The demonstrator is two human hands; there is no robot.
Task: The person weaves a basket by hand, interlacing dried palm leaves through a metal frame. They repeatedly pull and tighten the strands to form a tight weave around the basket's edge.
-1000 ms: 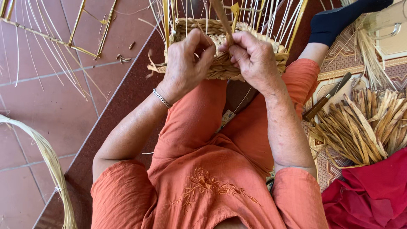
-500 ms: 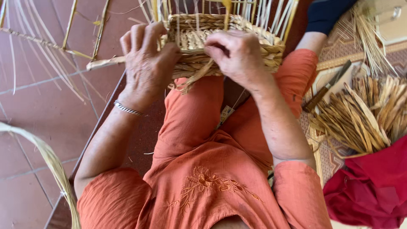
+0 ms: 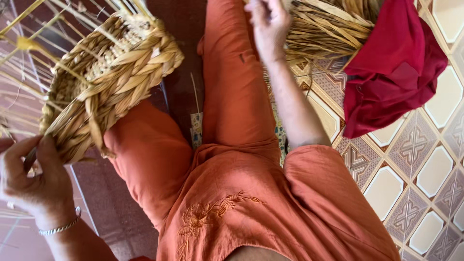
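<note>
- Holding the half-woven basket (image 3: 108, 82) at its lower edge, my left hand (image 3: 34, 181) has fingers curled around the braided rim; it sits over my left knee, tilted, with bare upright stakes (image 3: 34, 53) fanning out past the top left.
- Judging by the look of it, the basket is light and springy rather than stiff; the thick plaited border should take a firm pinch, while the thin stakes look brittle and would likely snap or bend if I gripped there.
- My right hand (image 3: 268, 26) is well apart from the basket, reaching up to the bundle of dried leaf strips (image 3: 328, 26) beside the red cloth (image 3: 394, 67). Its fingers run off the top edge, so I cannot tell whether they have closed on a strip or are open.
- From the head view, the inside and far side of the basket are hidden, the bundle is cut off at the top, and a small patterned thing (image 3: 195, 130) between my legs is too covered to make out.
</note>
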